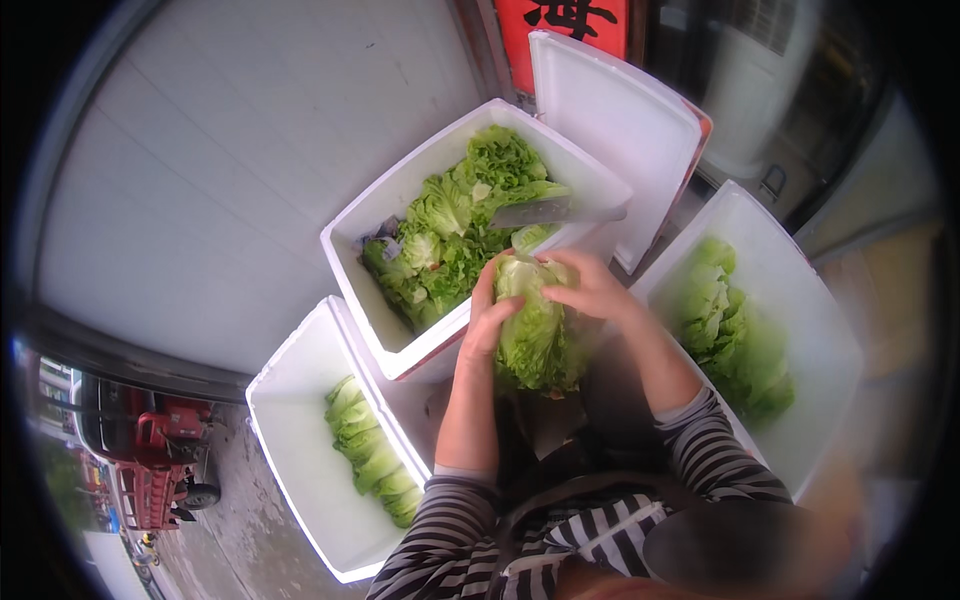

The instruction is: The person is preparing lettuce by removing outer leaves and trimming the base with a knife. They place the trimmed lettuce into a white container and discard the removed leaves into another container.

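Between my left hand (pixel 489 315) and my right hand (pixel 589 285) I hold a head of leafy lettuce (pixel 531 330), its pale base towards the box ahead. That white foam box (pixel 420 364) contains loose lettuce leaves and heads (pixel 442 232). A cleaver-like knife blade (pixel 531 212) lies across the box's right side, near its rim; its handle points right and is hard to make out. My fingers wrap both sides of the lettuce, thumbs on its near face.
A foam box (pixel 289 480) at lower left holds a row of lettuce heads (pixel 367 442). Another foam box (pixel 825 360) at right holds more lettuce (pixel 720 315). A foam lid (pixel 615 120) leans upright behind. A grey panel (pixel 247 150) stands at left; a red vehicle (pixel 150 480) is beyond.
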Available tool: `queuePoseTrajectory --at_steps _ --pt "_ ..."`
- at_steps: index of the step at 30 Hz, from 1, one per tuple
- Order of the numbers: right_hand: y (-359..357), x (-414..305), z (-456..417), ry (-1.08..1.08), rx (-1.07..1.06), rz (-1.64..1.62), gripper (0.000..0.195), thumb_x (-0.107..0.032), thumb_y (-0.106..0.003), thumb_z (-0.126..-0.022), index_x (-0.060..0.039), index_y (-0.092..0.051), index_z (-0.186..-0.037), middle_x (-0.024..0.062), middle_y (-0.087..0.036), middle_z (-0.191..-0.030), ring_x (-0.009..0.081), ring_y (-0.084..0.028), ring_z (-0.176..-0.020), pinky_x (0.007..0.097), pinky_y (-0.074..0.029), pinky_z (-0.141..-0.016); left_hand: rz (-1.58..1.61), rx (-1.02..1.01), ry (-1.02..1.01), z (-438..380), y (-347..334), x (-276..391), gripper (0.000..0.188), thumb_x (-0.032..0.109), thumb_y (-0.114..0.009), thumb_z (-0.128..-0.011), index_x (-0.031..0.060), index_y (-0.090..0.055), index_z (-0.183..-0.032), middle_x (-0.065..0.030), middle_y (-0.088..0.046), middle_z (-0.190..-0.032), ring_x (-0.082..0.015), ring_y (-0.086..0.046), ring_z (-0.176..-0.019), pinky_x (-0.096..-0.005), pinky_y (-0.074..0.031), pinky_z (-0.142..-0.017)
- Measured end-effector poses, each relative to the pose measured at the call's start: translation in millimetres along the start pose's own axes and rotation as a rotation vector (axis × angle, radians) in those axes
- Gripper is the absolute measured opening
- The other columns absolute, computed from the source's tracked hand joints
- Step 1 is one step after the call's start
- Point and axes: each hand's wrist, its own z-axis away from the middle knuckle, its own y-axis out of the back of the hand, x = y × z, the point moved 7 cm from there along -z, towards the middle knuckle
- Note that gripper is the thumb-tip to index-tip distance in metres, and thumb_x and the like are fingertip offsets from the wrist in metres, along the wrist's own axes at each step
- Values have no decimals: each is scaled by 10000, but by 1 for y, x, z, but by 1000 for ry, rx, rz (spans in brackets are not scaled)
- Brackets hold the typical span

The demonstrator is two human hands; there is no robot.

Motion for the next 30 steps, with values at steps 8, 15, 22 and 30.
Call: queuePoseTrajectory --at_steps 8,15,22,30 --pt "7 6 -4 -171 -153 -59 385 -159 -778 -772 4 -660 -1100 83 -687 -1028 144 -619 -966 302 -485 -860 33 -64 71 0 -1 -6 785 235 -594 -624 7 -445 -1360 -138 -571 -1215 -247 -536 -1139 -333 -412 -1000" --pt "7 7 -7 -163 -103 -8 319 -170 -744 -790 17 -676 -1040 45 -687 -894 90 -601 -825 279 -494 -740 -113 -84 3 -1 -1 -8 777 171 -651 -625 -3 -445 -1353 -142 -558 -1205 -248 -518 -1140 -327 -391 -1003" --pt "9 5 -8 -125 -94 103 264 -147 -709 -763 24 -671 -960 57 -658 -774 102 -589 -727 300 -486 -668 -55 -92 37 -1 -2 -12 754 151 -659 -630 -2 -460 -1341 -137 -561 -1190 -243 -522 -1118 -328 -395 -994" --pt "0 10 -11 -36 -76 295 248 -84 -660 -736 11 -673 -964 188 -663 -806 310 -656 -749 378 -497 -681 -258 -20 14 0 -2 -17 738 149 -661 -615 0 -488 -1316 -123 -578 -1147 -227 -539 -1079 -317 -404 -966"
